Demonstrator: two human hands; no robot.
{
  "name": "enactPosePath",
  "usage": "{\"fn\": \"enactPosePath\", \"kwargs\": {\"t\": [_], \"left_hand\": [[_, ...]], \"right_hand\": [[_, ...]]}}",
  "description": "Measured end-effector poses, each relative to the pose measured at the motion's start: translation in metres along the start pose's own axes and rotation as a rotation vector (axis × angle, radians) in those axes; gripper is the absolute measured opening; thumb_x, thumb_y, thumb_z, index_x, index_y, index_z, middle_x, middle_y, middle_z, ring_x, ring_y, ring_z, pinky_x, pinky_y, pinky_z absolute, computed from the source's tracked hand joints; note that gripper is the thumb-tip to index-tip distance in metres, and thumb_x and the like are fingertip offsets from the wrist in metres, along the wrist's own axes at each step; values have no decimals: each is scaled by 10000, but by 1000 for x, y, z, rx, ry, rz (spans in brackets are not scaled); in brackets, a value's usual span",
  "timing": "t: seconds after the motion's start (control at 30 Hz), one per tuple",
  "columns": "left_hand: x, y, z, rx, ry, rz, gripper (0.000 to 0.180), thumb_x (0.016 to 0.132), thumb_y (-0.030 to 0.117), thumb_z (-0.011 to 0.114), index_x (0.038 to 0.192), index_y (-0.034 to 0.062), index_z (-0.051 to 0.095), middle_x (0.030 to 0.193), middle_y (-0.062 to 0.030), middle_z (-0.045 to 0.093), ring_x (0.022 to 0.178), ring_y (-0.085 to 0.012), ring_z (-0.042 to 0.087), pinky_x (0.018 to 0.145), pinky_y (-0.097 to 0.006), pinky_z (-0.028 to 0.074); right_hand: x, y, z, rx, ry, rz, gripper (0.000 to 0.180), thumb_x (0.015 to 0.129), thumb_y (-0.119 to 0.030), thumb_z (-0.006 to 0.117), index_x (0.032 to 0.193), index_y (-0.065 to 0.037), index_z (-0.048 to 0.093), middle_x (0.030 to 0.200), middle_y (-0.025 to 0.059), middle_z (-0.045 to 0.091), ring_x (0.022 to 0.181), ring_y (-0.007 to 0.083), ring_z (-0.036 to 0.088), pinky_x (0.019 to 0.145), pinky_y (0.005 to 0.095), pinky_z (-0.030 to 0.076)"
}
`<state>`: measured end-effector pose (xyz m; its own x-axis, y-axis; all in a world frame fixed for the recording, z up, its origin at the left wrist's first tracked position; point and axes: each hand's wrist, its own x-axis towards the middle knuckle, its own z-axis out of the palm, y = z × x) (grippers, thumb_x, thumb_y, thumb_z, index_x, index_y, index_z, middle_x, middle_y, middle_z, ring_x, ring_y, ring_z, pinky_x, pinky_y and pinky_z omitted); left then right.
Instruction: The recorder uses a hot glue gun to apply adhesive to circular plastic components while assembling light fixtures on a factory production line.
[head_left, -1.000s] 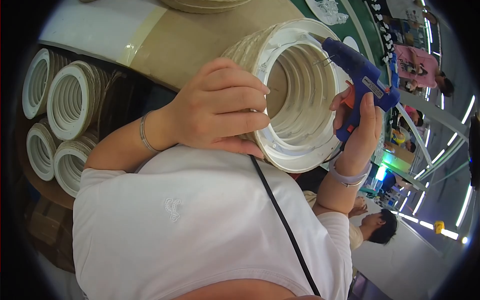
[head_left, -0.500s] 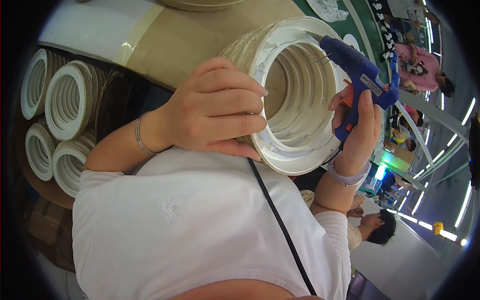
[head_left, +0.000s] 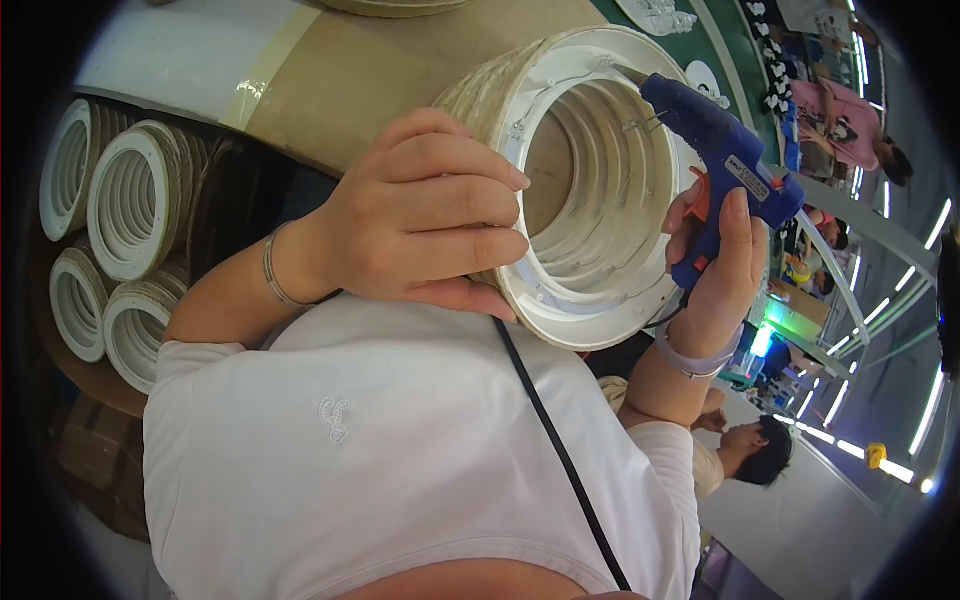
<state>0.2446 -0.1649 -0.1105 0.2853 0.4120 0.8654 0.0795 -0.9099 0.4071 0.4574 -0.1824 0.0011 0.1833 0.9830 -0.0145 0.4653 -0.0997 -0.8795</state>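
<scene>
A stack of white rings point(head_left: 560, 300) with rough beige outer sides lies tilted in front of my chest, its round opening facing me. My left hand point(head_left: 435, 215) grips the stack's left side, fingers over the white front rim and thumb lower on the edge. In my right hand point(head_left: 725, 240) is a blue hot glue gun point(head_left: 705, 130), with fingers curled round the handle by its orange trigger. The gun's nozzle points at the upper part of the front rim and looks very near it; whether it touches is unclear. Thin clear strands show inside the opening.
More ring stacks point(head_left: 130, 215) stand on a brown shelf at the left. Brown cardboard point(head_left: 400, 60) covers the table behind the stack. A black cable point(head_left: 560, 450) crosses my white shirt. On the right, a person in pink point(head_left: 840, 125) and another person point(head_left: 755, 450) are nearby.
The ring stack and my left hand have shifted very slightly up and left. The glue gun has dropped a touch, its nozzle still by the upper rim. Both grips stay the same.
</scene>
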Motion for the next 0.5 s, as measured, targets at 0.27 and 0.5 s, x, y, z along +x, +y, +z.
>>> {"fn": "enactPosePath", "kwargs": {"t": [0.27,0.5], "left_hand": [[0,-1,0,-8,10,3,295,649,388,646,732,114,576,793,8,527,864,-177,514,677,-318,405],[-1,-1,1,-3,10,0,318,651,422,654,727,120,590,780,10,537,851,-183,510,705,-339,398]], "right_hand": [[-3,-3,3,-31,34,12,396,876,-323,425,905,50,555,605,90,544,411,79,421,384,179,299],[-4,-4,-1,-46,21,47,391,869,-324,442,892,49,559,609,93,547,417,85,427,389,184,310]]}}
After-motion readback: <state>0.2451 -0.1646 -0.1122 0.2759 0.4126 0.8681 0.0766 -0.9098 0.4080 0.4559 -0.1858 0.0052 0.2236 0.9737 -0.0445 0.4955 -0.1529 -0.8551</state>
